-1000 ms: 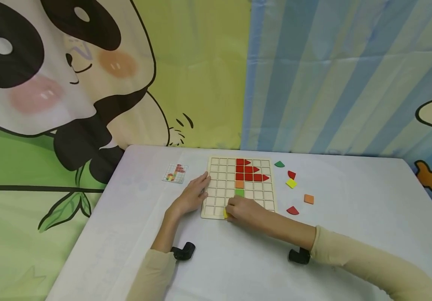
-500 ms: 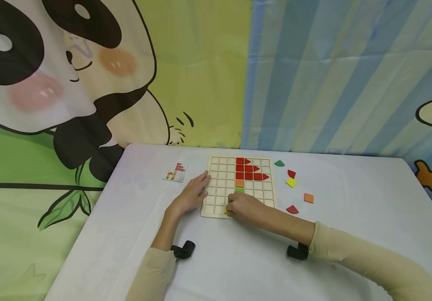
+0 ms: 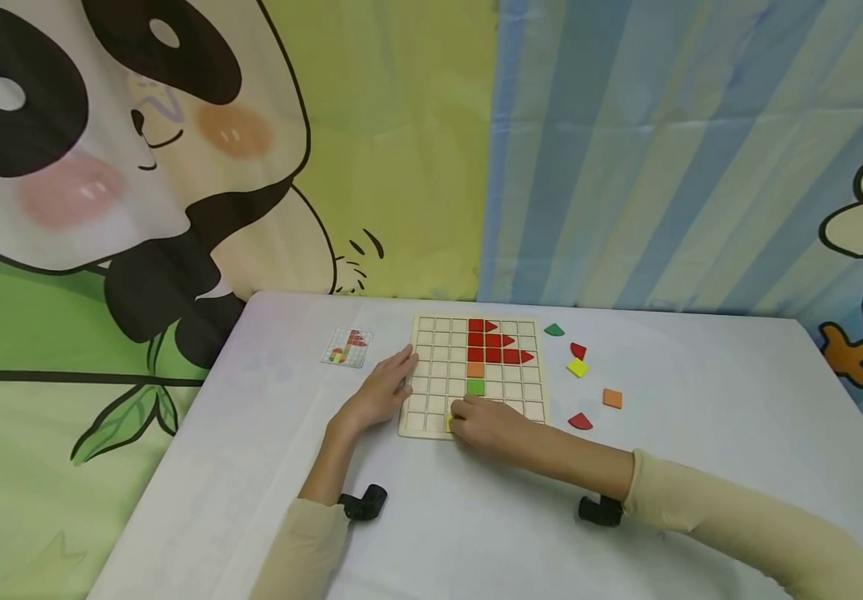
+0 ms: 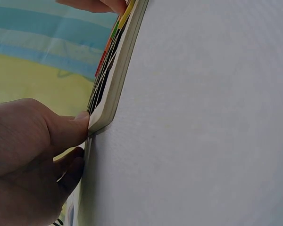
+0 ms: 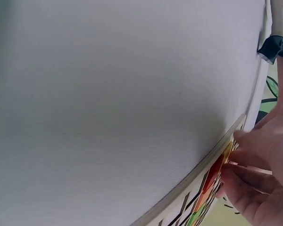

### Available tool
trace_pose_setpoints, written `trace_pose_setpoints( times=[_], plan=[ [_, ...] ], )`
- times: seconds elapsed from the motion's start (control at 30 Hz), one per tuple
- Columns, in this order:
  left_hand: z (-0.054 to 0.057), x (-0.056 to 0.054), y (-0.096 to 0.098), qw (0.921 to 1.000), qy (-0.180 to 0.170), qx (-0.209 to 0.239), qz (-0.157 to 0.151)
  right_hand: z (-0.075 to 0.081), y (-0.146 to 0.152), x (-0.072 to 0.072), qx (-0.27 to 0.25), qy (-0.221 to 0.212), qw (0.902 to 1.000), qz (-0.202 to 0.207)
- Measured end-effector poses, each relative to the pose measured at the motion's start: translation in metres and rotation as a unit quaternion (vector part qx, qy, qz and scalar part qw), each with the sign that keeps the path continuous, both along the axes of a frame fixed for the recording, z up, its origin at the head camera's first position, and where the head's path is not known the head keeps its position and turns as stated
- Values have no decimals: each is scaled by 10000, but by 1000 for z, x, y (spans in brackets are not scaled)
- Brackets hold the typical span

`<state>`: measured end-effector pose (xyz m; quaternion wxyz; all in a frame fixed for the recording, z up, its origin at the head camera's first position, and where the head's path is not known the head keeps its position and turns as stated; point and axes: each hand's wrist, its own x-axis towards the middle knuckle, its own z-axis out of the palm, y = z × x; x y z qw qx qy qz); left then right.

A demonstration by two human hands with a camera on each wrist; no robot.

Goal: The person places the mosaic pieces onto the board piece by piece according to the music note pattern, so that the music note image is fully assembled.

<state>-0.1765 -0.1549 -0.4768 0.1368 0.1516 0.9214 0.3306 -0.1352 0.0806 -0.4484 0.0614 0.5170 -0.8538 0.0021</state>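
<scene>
A light wooden grid board (image 3: 431, 333) lies on the table. My right hand (image 3: 491, 425), fingers curled, pinches a yellow tile (image 3: 449, 423) at the board's near edge; most of the tile is covered by the fingertips. In the left wrist view the yellow tile (image 4: 126, 15) shows as a thin sliver. Along the board's left side rests my left hand (image 3: 376, 393), its fingers stretched forward and thumb touching the edge. Red tiles (image 3: 475, 340), an orange tile (image 3: 475, 369) and a green tile (image 3: 475, 387) sit on the grid. Beneath the right hand, a red piece (image 5: 212, 175) shows in the right wrist view.
A small pattern card (image 3: 347, 347) lies left of the board. To the right are a loose green piece (image 3: 554, 330), red pieces (image 3: 580, 422), a yellow square (image 3: 577, 367) and an orange square (image 3: 612, 398). A printed curtain (image 3: 393, 150) hangs behind the table.
My right hand makes only small movements at the same spot, and the yellow tile under its fingertips shows less than a second ago. The left hand stays on the board's edge.
</scene>
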Motion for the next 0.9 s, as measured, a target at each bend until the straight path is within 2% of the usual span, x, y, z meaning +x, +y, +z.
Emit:
trace_pose_setpoints(
  times=[0.23,0.33,0.4,0.5,0.57,0.73,0.9],
  plan=[
    [-1,2,1,10000,-53,67,39,9,31,28,-426,-1006,9940,62],
    [0,1,0,9999,-87,60,56,15,51,42,-625,-1102,9919,101],
    [0,1,-1,9999,-89,47,53,17,65,48,-813,-1011,9915,52],
    [1,0,-2,9999,-46,70,59,22,87,51,-1046,-990,9887,-406],
    [1,0,-2,9999,-41,92,50,26,101,47,-1157,-1051,9831,-956],
    [1,2,-3,9999,-110,78,62,34,131,28,-1440,-1170,9539,-2358],
    [2,2,-2,9997,-166,134,95,29,146,2,-1467,-1292,9292,-3138]
  ],
)
